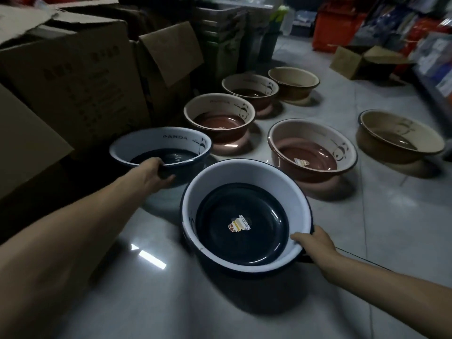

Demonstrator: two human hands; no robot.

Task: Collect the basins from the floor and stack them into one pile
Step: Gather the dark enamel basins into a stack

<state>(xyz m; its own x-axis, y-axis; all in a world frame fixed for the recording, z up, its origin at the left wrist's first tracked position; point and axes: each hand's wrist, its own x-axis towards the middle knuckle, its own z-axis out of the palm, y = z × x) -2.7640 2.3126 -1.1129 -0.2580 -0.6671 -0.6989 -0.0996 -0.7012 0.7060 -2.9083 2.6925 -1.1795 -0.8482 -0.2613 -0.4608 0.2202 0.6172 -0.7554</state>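
The dark basin marked PANDA (146,145), at the floor's (367,228) left edge, has your left hand (154,176) gripping its rim; your right hand (315,242) grips the rim of the tilted stickered basin (244,182).

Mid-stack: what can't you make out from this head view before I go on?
- Fingers of the left hand, head view: tucked under the PANDA basin rim.
- Fingers of the right hand: behind the near dark basin wall; only the thumb shows.
- Far tan basin: blurred, print unreadable.
- Lettering on the box: too dark, smeared.
- Whether either held basin is off the floor: cannot tell.
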